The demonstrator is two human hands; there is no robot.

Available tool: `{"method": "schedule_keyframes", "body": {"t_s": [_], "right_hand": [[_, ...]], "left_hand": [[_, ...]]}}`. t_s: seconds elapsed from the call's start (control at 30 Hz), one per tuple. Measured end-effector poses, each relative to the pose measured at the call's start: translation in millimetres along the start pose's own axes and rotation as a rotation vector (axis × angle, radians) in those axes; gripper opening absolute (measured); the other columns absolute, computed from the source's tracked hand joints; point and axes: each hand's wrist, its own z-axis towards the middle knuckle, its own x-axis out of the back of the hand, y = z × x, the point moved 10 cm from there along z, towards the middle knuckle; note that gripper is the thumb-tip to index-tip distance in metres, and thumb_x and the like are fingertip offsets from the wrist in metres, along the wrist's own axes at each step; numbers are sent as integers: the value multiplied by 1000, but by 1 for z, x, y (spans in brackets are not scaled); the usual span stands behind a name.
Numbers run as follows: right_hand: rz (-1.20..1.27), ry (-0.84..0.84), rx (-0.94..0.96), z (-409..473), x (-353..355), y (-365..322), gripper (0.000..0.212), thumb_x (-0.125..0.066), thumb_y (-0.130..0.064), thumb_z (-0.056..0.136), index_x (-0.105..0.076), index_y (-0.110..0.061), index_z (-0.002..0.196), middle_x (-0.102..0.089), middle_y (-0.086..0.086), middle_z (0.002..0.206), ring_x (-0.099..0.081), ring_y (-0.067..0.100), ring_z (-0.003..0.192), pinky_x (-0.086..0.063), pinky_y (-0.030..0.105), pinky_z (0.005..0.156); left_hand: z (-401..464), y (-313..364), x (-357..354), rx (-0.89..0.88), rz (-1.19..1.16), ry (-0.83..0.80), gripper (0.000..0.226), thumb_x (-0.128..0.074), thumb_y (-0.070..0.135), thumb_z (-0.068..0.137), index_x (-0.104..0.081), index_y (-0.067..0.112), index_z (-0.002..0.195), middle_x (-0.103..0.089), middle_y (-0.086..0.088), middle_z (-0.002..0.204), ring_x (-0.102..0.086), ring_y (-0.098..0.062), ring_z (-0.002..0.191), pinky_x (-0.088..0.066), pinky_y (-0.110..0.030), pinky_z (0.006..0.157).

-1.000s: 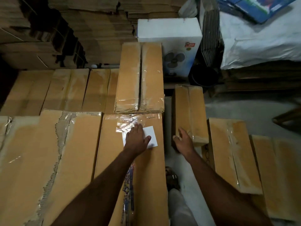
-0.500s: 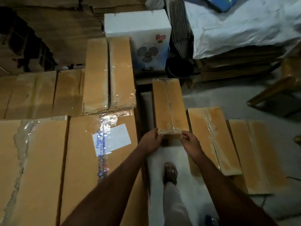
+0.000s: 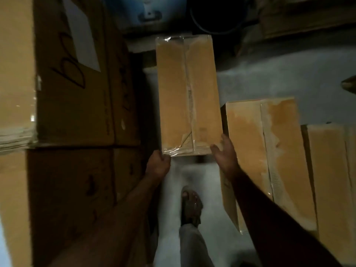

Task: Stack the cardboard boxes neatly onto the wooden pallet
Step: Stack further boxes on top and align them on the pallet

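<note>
The long cardboard box, wrapped in clear film and taped along its middle seam, lies lengthwise in the narrow aisle, with its near end at the person's hands. I cannot tell if this end is already off the floor or only tipped. The left hand has its grip curled around the near left corner. The right hand holds the near right corner with the fingers spread more loosely along the side edge, so the grip here looks weaker.

The first risk, in my judgement, is slipping: the film is smooth and both hands hold only the corners of one end, so a long box can swing down or slide out, most likely on the right side.

Just beside it on the right stands a second box, very close to the right hand; the fingers may be squeezed between the two boxes if the held box turns. On the left, the tall stacked cartons form a wall near the left hand, and the far end could strike them during the lift.

The person's sandalled foot is directly below the near end, so a dropped box would land on it. The light is poor and the pallet is not visible.
</note>
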Motion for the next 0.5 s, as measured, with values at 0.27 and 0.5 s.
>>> {"method": "schedule_keyframes", "body": {"t_s": [0.27, 0.5], "right_hand": [[62, 39, -99, 60, -23, 67, 79, -70, -13, 88, -22, -10, 151, -42, 14, 149, -47, 31, 132, -44, 44, 108], [176, 35, -99, 72, -27, 77, 55, -71, -25, 90, -45, -15, 138, -60, 4, 129, -60, 26, 116, -52, 46, 100]], "left_hand": [[70, -35, -42, 208, -299, 36, 48, -62, 19, 96, -45, 6, 138, -59, -16, 132, -60, -33, 116, -50, -47, 102], [73, -31, -51, 189, -413, 3, 45, -59, 14, 99, -48, 13, 142, -60, -9, 131, -59, -28, 118, -47, -44, 106]]}}
